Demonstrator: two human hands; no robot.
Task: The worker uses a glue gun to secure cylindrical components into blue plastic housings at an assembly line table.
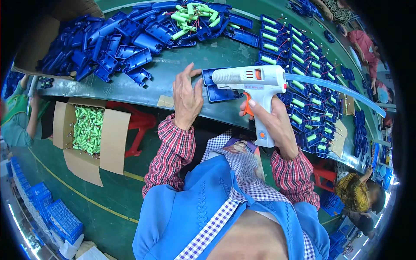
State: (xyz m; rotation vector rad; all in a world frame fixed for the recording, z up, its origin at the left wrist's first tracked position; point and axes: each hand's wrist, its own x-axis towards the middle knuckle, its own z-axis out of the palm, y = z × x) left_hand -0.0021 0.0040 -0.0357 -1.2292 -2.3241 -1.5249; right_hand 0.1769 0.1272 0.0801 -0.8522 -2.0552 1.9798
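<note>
My right hand [275, 123] is wrapped round the handle of a white hot glue gun [249, 77], with fingers at its orange trigger [248, 104]. A translucent bluish glue stick [336, 83] runs out of its back end. The gun's front lies over a blue plastic shell [220, 94] on the table and hides part of it. Just left of that shell, my left hand [187, 97] has its fingers stretched out and holds nothing. Its fingertips come close to the shell's left edge; whether they touch it I cannot tell.
Loose blue shells [134, 56] are heaped at the back left beside a cardboard box [37, 43]. Green battery cells [190, 17] lie on the heap. Rows of shells with wired cells [299, 69] cover the right side. Below left stands an open carton of cells [89, 130]. Other people sit nearby.
</note>
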